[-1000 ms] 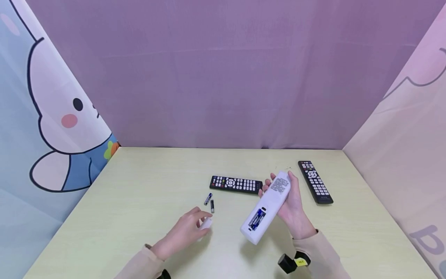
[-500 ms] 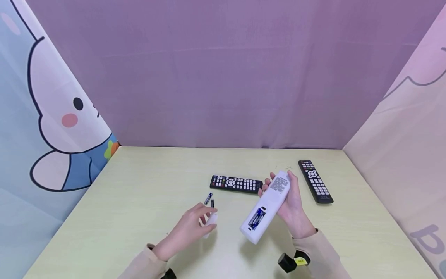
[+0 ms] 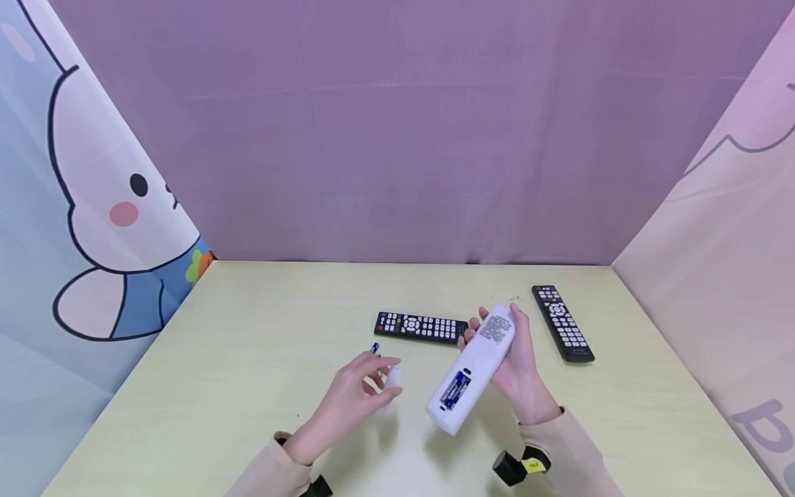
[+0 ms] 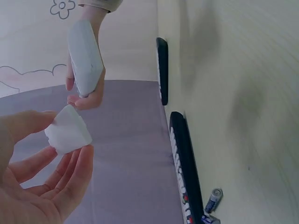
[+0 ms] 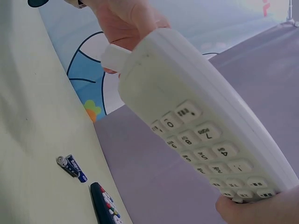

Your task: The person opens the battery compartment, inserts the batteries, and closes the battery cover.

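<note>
My right hand (image 3: 522, 366) grips a white remote control (image 3: 462, 400), back side up, its battery compartment uncovered with blue batteries (image 3: 456, 390) inside. In the right wrist view the buttons of this remote (image 5: 196, 140) face the camera. My left hand (image 3: 350, 393) pinches a small white battery cover (image 4: 70, 130) between thumb and fingers, to the left of the remote and apart from it. Two loose batteries (image 5: 71, 168) lie on the table behind the left hand, which mostly hides them in the head view.
A black remote (image 3: 422, 328) lies crosswise behind the hands. Another black remote (image 3: 562, 324) lies at the right on the pale table (image 3: 279, 310). A purple cloth (image 3: 397, 138) hangs along the back, with printed cloths at both sides.
My left hand has moved right and slightly away from me with the battery cover, nearer the white remote, and now covers most of the loose batteries. The right hand has barely moved.
</note>
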`<state>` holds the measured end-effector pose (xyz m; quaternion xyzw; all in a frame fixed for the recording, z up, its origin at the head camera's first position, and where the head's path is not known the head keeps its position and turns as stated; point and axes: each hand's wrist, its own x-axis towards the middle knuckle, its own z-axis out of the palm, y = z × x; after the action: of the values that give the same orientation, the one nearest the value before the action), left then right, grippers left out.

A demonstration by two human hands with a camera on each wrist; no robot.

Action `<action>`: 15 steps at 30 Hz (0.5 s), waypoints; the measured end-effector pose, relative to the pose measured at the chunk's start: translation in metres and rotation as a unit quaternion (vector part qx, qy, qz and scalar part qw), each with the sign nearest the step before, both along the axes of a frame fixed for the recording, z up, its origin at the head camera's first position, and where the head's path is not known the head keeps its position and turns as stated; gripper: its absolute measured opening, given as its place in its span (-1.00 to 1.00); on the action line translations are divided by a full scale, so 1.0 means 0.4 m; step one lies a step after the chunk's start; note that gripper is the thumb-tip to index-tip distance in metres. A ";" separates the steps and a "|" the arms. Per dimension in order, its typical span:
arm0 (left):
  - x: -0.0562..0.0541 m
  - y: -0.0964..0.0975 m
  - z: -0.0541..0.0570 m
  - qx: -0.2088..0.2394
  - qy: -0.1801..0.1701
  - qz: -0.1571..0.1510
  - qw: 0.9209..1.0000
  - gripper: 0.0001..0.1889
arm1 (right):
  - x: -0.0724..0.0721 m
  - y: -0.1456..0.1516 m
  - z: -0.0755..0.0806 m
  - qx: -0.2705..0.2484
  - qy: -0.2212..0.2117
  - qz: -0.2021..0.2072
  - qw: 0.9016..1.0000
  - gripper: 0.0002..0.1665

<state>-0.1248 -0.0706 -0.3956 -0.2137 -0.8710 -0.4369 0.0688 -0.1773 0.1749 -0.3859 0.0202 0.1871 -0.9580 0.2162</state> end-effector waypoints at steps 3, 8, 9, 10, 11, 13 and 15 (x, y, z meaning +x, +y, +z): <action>0.002 0.010 0.006 0.015 0.001 0.004 1.000 -0.64 | 0.000 -0.002 -0.002 -0.004 0.003 0.003 1.000 -0.44; 0.003 0.031 0.016 0.050 -0.004 0.014 0.999 -0.64 | 0.000 -0.006 -0.004 -0.005 0.006 0.006 1.000 -0.44; 0.003 0.036 0.018 0.059 -0.006 0.015 0.998 -0.64 | 0.000 -0.007 -0.004 -0.005 0.006 0.007 1.000 -0.44; 0.003 0.040 0.020 0.068 -0.009 0.017 0.997 -0.63 | 0.000 -0.008 -0.004 -0.004 0.007 0.007 1.000 -0.44; 0.004 0.045 0.023 0.076 -0.010 0.019 0.997 -0.63 | 0.000 -0.009 -0.004 -0.004 0.008 0.008 1.000 -0.44; 0.005 0.055 0.026 0.091 -0.013 0.018 0.996 -0.63 | 0.000 -0.010 -0.004 -0.003 0.012 0.009 1.000 -0.44; 0.006 0.064 0.029 0.104 -0.013 0.016 0.994 -0.63 | -0.001 -0.012 -0.004 -0.003 0.016 0.011 1.000 -0.44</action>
<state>-0.1226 -0.0451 -0.3839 -0.1858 -0.8251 -0.5265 0.0865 -0.1778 0.1701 -0.3875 0.0023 0.1882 -0.9564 0.2234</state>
